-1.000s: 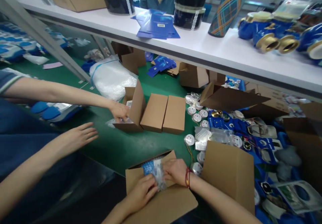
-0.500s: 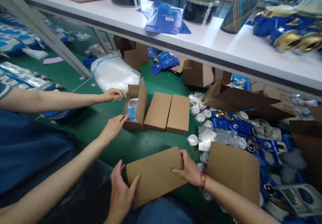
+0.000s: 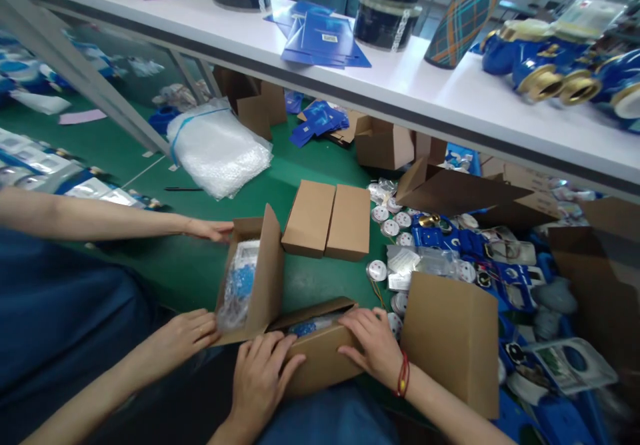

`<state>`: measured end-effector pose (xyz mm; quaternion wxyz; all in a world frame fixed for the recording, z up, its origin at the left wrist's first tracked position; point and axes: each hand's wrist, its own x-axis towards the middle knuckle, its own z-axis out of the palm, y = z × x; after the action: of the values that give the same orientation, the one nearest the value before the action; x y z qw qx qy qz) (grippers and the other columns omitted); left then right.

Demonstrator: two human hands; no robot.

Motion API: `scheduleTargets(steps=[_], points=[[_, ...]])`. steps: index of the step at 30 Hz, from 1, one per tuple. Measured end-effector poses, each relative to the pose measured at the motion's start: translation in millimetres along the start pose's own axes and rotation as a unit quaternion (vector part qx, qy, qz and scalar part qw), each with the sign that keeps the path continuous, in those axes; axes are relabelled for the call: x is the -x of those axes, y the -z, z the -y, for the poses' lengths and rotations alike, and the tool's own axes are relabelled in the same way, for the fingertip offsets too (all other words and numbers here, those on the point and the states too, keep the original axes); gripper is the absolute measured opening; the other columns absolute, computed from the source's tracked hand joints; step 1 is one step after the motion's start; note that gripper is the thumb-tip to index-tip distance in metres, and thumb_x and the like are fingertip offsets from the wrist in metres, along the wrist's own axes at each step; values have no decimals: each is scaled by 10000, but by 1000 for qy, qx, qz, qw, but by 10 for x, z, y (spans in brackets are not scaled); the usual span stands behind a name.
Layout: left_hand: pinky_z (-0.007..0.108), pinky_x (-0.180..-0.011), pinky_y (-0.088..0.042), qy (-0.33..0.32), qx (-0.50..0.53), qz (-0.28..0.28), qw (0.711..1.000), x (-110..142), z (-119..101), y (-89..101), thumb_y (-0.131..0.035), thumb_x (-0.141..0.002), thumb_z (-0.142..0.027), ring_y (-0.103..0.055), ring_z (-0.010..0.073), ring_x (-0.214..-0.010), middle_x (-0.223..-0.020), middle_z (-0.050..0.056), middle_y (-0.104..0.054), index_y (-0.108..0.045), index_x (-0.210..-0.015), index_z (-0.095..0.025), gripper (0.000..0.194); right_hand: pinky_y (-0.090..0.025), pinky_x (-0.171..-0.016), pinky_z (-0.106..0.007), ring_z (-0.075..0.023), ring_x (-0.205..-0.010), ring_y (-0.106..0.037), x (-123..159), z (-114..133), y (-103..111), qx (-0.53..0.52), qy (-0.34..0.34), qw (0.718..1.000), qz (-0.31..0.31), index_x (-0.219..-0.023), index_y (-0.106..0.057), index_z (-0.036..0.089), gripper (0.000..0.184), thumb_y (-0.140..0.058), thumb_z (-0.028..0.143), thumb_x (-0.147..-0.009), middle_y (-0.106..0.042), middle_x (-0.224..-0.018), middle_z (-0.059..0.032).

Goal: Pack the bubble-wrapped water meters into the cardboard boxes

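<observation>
Right in front of me is a cardboard box (image 3: 323, 360), its lid partly raised at the back. Through the gap shows something blue in clear wrapping (image 3: 310, 327). My left hand (image 3: 263, 368) grips the left end of this box, fingers over the top edge and thumb along the front. At the right end my right hand (image 3: 373, 338), with a red bracelet at the wrist, holds the corner. Touching the left side is a co-worker's open box (image 3: 267, 272) with a bubble-wrapped blue and white item (image 3: 243, 282); the co-worker's two hands rest on its ends.
Two closed boxes (image 3: 349, 222) lie side by side beyond. On the right stand another box (image 3: 450, 338), round white parts (image 3: 377, 270) and piled blue parts. A bubble-wrap stack (image 3: 217, 148) lies at back left. A white shelf (image 3: 395, 75) crosses above.
My box has tipped, and its lid now stands partly open with the contents showing. The co-worker's open box has come nearer, up against mine.
</observation>
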<state>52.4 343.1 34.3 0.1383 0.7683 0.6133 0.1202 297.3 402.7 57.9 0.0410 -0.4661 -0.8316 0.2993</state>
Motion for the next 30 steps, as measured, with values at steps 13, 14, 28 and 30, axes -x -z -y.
scheduleTargets(steps=[13, 14, 28, 30], points=[[397, -1037, -266, -36, -77, 29, 996, 99, 47, -456, -406, -844, -311, -230, 261, -1325, -1440, 114, -279, -203, -1397, -96, 627, -191, -1072, -515, -254, -1329, -220, 66, -245, -349, 70, 14, 997, 26, -1399, -179, 184, 647, -443, 348, -832, -283, -1440, -88], [401, -1039, -270, -41, -72, 37, 996, 121, 44, -447, -408, -842, -335, -235, 261, -1322, -1438, 120, -283, -190, -1400, -97, 645, -177, -1075, -529, -261, -1333, -207, 120, -245, -393, 60, 4, 998, 14, -1399, -173, 182, 659, -452, 347, -825, -272, -1443, -97], [419, -883, -480, 109, 222, 10, 969, 340, -701, -627, -353, -867, -219, -423, 255, -1197, -1353, 151, -334, -221, -1360, -238, 511, -262, -1084, -404, -220, -1304, -296, 381, -95, -656, -528, -358, 733, -236, -1332, -267, 174, 704, -473, 564, -784, -303, -1424, -114], [373, -892, -490, 46, 240, -14, 970, 275, -710, -370, -353, -866, -185, -453, 212, -1185, -1361, 78, -360, -328, -1300, -326, 457, -211, -1098, -438, -222, -1298, -298, 329, -198, -372, -415, -352, 793, -274, -1297, -337, 182, 579, -426, 511, -829, -332, -1405, -106]])
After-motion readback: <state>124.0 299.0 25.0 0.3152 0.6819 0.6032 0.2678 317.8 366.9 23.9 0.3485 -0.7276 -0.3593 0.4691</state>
